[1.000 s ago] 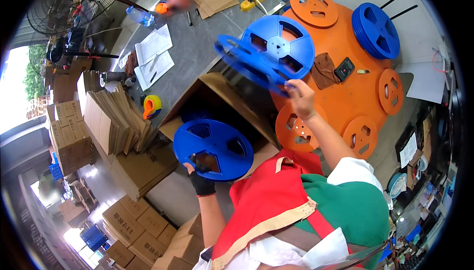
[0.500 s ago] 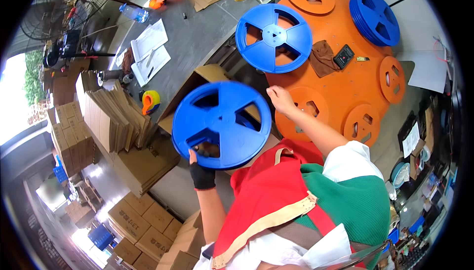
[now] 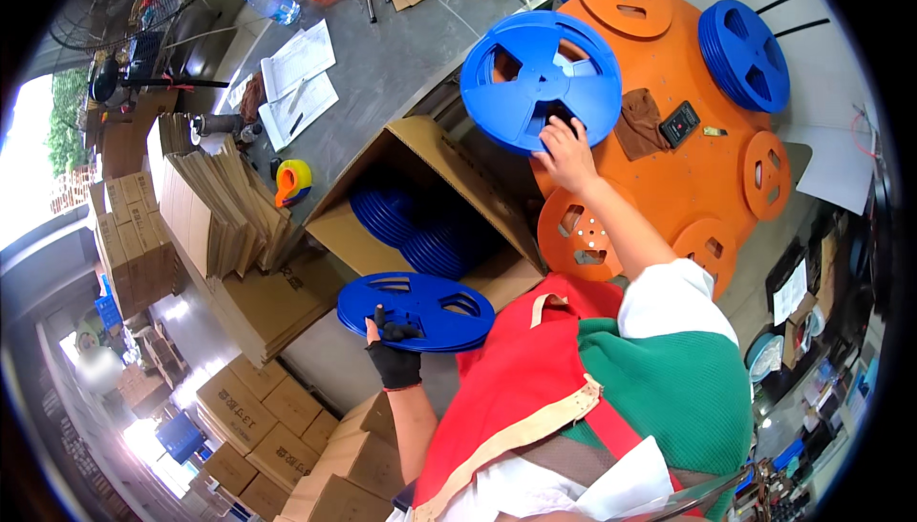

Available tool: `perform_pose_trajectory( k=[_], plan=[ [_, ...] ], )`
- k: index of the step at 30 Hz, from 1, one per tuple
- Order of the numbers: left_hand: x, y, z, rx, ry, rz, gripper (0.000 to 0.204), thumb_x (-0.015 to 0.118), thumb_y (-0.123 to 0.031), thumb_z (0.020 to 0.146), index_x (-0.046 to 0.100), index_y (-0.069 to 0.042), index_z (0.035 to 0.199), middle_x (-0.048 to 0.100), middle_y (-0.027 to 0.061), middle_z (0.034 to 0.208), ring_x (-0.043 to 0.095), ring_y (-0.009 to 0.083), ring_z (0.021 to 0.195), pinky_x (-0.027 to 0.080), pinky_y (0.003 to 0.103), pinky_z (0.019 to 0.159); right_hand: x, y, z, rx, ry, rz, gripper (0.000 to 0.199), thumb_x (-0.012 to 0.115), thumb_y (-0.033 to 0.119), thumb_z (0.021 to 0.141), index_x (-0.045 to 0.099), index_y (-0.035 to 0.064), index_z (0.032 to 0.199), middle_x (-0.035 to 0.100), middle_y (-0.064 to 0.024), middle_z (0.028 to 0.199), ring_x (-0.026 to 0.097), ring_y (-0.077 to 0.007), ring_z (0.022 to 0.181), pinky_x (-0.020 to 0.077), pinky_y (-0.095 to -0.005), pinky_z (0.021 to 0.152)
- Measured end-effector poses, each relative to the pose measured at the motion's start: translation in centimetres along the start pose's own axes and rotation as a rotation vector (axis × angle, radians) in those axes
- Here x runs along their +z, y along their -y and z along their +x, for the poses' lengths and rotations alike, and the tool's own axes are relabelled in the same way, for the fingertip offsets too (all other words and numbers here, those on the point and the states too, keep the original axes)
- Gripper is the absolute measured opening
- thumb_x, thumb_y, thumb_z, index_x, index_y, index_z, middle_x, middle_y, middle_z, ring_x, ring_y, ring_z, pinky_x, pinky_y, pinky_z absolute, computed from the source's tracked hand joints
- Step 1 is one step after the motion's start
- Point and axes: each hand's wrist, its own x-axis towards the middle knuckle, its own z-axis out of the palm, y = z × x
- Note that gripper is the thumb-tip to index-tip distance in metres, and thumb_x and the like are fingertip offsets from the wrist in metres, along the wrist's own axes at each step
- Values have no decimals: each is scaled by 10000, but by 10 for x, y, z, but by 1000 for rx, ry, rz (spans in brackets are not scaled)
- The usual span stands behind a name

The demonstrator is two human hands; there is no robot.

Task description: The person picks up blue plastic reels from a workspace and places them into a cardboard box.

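Lowered since half a second earlier: blue reel in left hand, then raised and tilted, now flat and low, just in front of open cardboard box. Left hand gloved black, clamped on near rim of that reel. Right hand bare, fingers laid on second blue reel near its hub, at edge of orange fixture; grip not clear, contact only. More blue reels stacked on edge inside box. Another blue stack on far side of fixture. Flat cartons and tape roll to left. Judged step: handling reels between box and fixture, one per hand. Next move likely needs firm hold on upper reel and steady level carry of lower one.
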Motion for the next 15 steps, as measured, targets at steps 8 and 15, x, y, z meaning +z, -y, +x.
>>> perform_pose_trajectory(
  k=[8,15],
  plan=[
    [11,8,14,-60,147,-28,459,488,-433,889,456,-118,1221,551,46,1033,539,201,925,464,361,782,-90,70,4,1119,-278,1859,398,323,421,945,501,71,882,459,-30,591,484,-163,535,439,-302,561],
    [47,10,14,-50,324,72,631,463,-544,849,393,-86,1277,466,127,1244,470,294,1109,380,453,951,-32,82,-38,1522,162,2181,276,401,329,878,522,82,869,411,-26,534,416,-159,466,393,-311,473]
  ],
)
